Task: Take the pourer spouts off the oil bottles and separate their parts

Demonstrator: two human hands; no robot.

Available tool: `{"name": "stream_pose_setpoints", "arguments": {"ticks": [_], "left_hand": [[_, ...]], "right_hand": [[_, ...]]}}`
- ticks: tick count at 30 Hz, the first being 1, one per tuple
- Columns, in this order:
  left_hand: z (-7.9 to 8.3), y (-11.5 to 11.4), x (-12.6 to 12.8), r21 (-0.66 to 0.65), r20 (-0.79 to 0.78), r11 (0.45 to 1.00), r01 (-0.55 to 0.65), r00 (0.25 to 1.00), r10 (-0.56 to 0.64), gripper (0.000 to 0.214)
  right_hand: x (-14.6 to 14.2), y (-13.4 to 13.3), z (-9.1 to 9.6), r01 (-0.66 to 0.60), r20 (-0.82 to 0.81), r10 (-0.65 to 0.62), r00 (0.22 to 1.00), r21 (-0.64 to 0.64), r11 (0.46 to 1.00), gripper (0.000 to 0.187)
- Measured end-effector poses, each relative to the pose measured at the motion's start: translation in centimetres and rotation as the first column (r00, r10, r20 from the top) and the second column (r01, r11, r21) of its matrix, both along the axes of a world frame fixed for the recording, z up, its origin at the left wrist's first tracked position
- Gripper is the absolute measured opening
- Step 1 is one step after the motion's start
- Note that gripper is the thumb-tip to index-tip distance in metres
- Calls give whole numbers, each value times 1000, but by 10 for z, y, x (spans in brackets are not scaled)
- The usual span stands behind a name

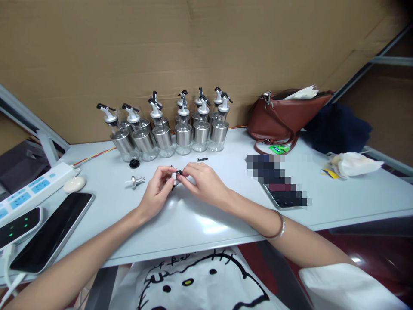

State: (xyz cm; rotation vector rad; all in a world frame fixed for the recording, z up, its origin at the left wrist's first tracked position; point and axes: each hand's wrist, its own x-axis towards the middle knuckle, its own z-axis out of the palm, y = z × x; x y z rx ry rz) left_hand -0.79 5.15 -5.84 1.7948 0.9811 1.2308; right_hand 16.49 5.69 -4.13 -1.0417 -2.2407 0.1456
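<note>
Pourer head (174,178), silver, above the table (234,172), in front of the bottles (183,134); left hand (157,190) pinches it, right hand (204,183) grips a small black piece (179,172) against it; step, judged: fitting the two together; next move calls for alignment, then light pressure; count: six bottles in the front row, more behind, partly hidden; loose: one silver stopper (135,182), one black cap (134,163), one black strip (202,159).

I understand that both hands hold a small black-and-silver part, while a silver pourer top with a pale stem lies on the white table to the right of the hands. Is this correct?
Not quite: in the head view, the pourer top lies on the white table to the hands' left, not right. The left hand and right hand hold the small part.
</note>
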Motion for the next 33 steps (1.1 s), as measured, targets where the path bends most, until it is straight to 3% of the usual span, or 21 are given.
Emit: {"name": "stream_pose_setpoints", "arguments": {"ticks": [16, 22, 33], "left_hand": [[-6, -3, 0, -71, 32, 986, 149, 989, -147, 20], [-7, -3, 0, -166, 11, 978, 129, 992, -129, 21], [-5, -2, 1, -178, 47, 980, 90, 995, -83, 25]], "right_hand": [[0, 1, -2, -39, -280, 9, 960, -103, 994, 13], [0, 0, -1, -29, -245, 4, 970, -97, 995, 9], [0, -2, 1, -107, -204, 104, 973, -4, 994, 16]]}}
